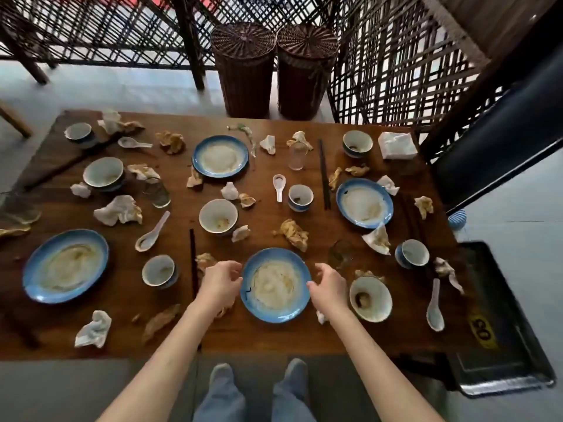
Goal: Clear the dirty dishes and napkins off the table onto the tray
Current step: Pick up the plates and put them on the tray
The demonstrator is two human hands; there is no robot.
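Nearest the table edge, both hands flank the near blue plate point(275, 286), smeared with food residue. Left hand point(220, 284) sits at its left rim, right hand point(327, 284) at its right rim, fingers of both curled and part open, cupping toward the rim. Can't tell if either is touching it yet; nothing lifted, nothing held. Plate lies directly between the two hands, round, no long axis, both hands about equally near. Looks like a two-handed pick-up about to start.

The black tray point(499, 327) sits at the table's right end, so the plate has to travel right, past the tipped white bowl point(370, 298) and ceramic spoon point(434, 307) lying between plate and tray. Right hand is the nearer one to the tray.

Further out: crumpled napkins, e.g. one point(295, 234) just beyond the plate, small bowl point(218, 216), dark chopsticks point(192, 260) left of the left hand, three more blue plates, glasses, cups. At the far right corner, a clean napkin stack point(397, 144). Task barely begun by my read; table point(249, 333) full.
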